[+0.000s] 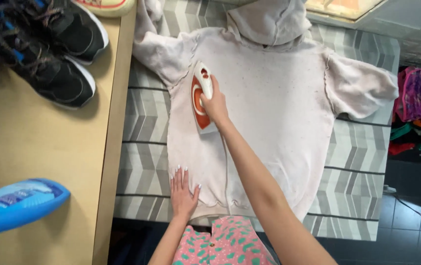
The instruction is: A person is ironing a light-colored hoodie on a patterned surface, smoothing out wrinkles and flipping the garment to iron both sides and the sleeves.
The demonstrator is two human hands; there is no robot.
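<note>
The right hand point(214, 104) is gripping the handle of an orange and white iron point(202, 96), fingers wrapped closed around it, and is holding its soleplate flat on the left chest of a pale hooded sweatshirt point(274, 113) in the upper middle of the frame. The left hand point(183, 193) is lying open, fingers spread and palm pressed down on the hem at the lower middle, holding nothing and pinning the cloth taut. The sweatshirt is lying face up across a board cover point(353, 162) printed with grey and white chevrons, hood toward the top edge and both short sleeves reaching outward. Judging by the fabric, the broad middle panel is already looking fairly smooth, while the sleeves and hood are still showing rumples and puckered seams, so much of the garment probably remains; fine creases are hard to tell at this distance. The cloth is looking soft, matte and faintly speckled, the iron hard, glossy and pointed. At the left, on a tan wooden table point(38, 147), black sneakers point(58, 54) are sitting in the upper corner and a blue plastic bottle point(16, 203) is lying at the lower left.
</note>
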